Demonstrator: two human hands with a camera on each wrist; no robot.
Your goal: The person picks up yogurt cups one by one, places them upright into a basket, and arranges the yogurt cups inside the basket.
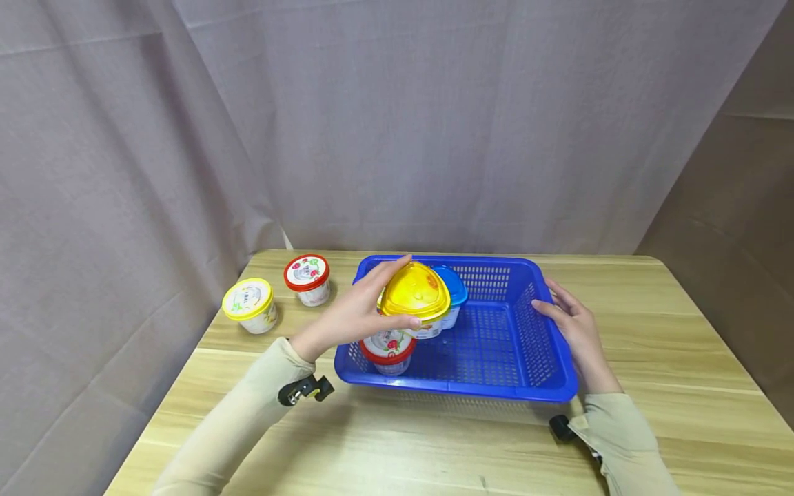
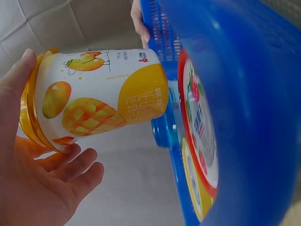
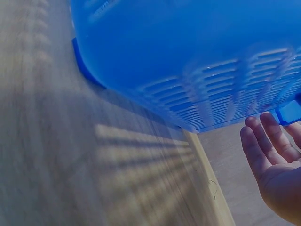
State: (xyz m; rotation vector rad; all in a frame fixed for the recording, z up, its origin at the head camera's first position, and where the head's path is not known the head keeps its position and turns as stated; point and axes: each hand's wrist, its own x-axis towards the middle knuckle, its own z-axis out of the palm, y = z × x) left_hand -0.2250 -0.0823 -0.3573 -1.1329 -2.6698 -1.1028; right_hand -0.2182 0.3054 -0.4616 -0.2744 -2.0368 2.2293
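Observation:
My left hand (image 1: 353,310) grips a white mango yogurt cup (image 2: 103,92) by its yellow lid (image 1: 415,291), thumb on one side and fingers on the other. The cup is over the left part of a blue plastic basket (image 1: 459,390). A red-lidded cup (image 1: 392,355) sits in the basket's near left corner, with a blue-lidded cup (image 1: 457,293) farther back. The left wrist view also shows a yellow-lidded cup (image 2: 194,179) beside the red one, mostly hidden from the head view. My right hand (image 1: 573,327) holds the basket's right side, thumb over the rim, fingers along the outer wall.
Left of the basket, a red-lidded cup (image 1: 308,279) and a yellow-lidded cup (image 1: 250,305) stand on the wooden table (image 1: 403,448). A grey curtain (image 1: 397,138) hangs behind the table's back edge.

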